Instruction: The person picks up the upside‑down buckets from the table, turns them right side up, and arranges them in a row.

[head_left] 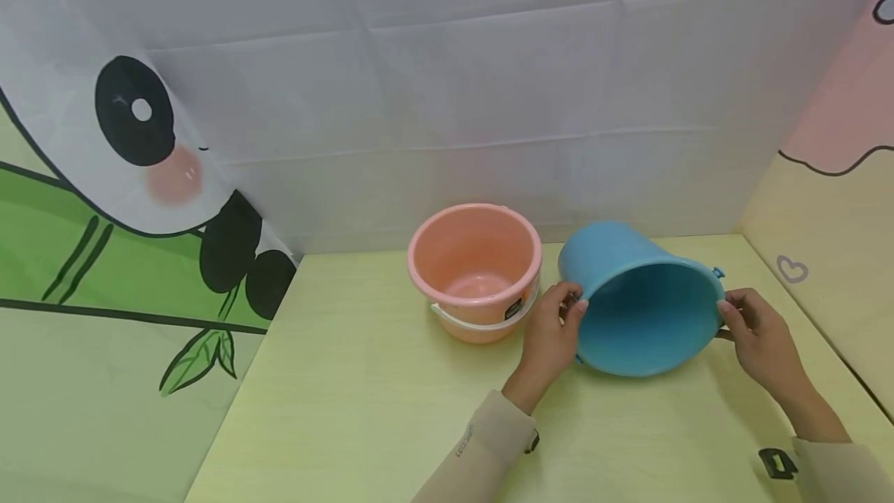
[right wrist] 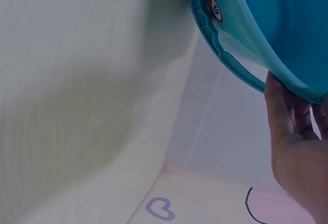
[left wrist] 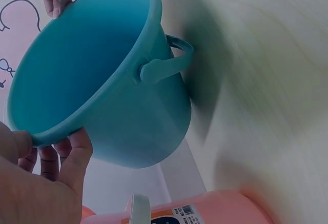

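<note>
A blue bucket [head_left: 649, 324] is tilted so its open mouth faces me, in the head view right of centre. My left hand [head_left: 552, 332] pinches its rim at the left, thumb inside and fingers beneath the lip, as the left wrist view shows. At the opposite side of the rim, my right hand [head_left: 761, 340] grips the edge. The bucket's blue handle [left wrist: 171, 65] hangs on its outer side. A pink bucket [head_left: 482, 270] stands upright just left of the blue one, its white handle [head_left: 485, 324] lowered across the front.
Both buckets are at the back of a pale yellow table [head_left: 335, 394]. A white cloth wall [head_left: 447, 84] rises right behind them. Cartoon-printed panels flank the table, the right panel [head_left: 824, 254] close to my right hand.
</note>
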`<state>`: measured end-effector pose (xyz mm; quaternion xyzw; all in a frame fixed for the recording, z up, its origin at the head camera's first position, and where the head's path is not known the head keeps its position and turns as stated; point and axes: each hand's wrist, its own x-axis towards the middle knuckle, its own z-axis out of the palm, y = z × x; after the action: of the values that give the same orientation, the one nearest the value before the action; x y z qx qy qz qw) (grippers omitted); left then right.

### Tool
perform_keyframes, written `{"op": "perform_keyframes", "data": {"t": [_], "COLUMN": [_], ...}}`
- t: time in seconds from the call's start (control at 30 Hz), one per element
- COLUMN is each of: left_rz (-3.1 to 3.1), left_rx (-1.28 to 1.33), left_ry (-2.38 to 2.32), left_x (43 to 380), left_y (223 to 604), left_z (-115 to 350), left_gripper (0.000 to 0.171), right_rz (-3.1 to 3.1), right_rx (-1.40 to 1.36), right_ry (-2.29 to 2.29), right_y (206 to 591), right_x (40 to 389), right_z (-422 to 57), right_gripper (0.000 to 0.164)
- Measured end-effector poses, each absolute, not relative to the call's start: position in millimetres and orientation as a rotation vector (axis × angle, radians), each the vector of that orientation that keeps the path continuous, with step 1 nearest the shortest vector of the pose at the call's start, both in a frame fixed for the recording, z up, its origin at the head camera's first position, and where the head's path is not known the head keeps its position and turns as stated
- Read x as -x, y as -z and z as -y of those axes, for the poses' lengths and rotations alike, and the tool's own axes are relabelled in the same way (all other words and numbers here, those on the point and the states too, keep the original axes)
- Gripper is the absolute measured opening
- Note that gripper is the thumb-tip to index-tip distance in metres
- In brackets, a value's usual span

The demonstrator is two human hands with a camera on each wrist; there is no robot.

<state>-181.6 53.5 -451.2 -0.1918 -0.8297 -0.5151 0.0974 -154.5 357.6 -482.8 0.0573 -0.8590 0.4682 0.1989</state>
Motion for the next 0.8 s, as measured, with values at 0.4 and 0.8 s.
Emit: {"op": "perform_keyframes", "data": {"t": [0.4, 0.8], "left_rz": [2.468, 2.415], "left_rx": [0.551, 0.590], "left_ry": [1.580, 1.632], "left_x": [183.7, 187.8], "left_y": [452.4, 453.0], "left_z": [-53.7, -53.3], "left_gripper": [0.013, 0.010], "right_rz": [2.410, 2.428], "right_rx": [-0.157, -0.127], "right_ry": [-1.263, -1.260], "right_y": [483.0, 478.7], "right_x": [159.3, 160.9], "right_z": [-358.7, -359.6], "right_gripper": [0.016, 0.020]}}
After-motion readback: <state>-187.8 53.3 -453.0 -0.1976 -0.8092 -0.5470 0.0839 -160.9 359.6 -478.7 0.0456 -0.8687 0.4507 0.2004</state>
